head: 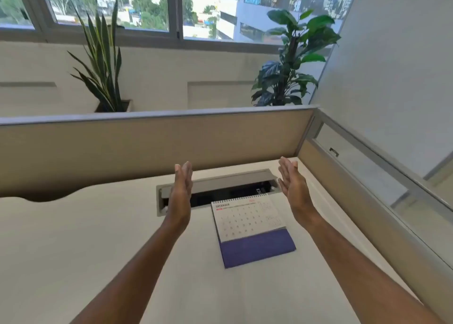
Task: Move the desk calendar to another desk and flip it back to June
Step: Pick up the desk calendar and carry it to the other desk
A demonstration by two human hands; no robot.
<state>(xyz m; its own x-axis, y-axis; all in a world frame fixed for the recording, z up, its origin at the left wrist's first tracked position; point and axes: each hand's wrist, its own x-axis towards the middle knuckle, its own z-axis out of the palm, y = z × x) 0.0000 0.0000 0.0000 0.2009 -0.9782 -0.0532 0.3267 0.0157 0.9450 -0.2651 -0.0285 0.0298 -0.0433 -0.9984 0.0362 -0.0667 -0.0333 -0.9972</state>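
**Q:** What were the hands doing?

**A:** Both bare forearms reached forward over a pale desk. The left hand was flat and fully spread out lengthwise, fingers straight and together, seen edge-on with the palm turned inward toward the other hand. The right hand was likewise unclenched, fingers extended and slightly fanned, palm facing left. Neither hand held or touched anything; both were raised above the desk surface with empty space between them.

**Q:** Where was the desk calendar?

**A:** The desk calendar stood on the desk between the two forearms, nearer the right one, below and in front of the hands. Its white page read "DECEMBER" in red at the top left, with a grid of dates beneath. A spiral binding ran along its top edge, and a purple base spread out toward the viewer. It sat slightly rotated, its right side angled away.

**Q:** What else was around it?

**A:** Just behind the calendar was a grey cable tray set into the desk, its lid raised and the dark slot exposed. A beige partition closed off the back of the desk. Beyond it stood a snake plant on the left and a broad-leafed plant on the right, below a window looking out on trees and buildings.
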